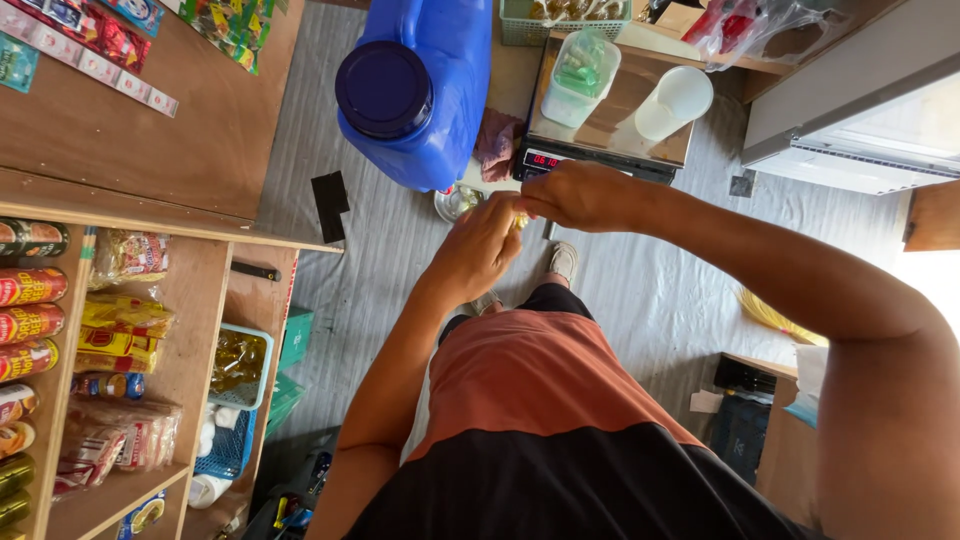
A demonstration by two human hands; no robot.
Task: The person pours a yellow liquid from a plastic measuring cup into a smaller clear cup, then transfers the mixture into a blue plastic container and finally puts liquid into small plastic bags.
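Left hand [483,245] and right hand [578,195] meet, each grip pinched on a small yellowish item [520,221], just near of the scale's [600,150] edge; blue jug [420,90] stands far-left, bare floor [640,290] beneath.

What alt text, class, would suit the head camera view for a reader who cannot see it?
A person's left hand and right hand meet over a small yellowish item, beside a blue jug and a scale, with stocked shelves alongside.

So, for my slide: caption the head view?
Both hands pinch a small yellowish item beside a large blue plastic jug and digital scale.
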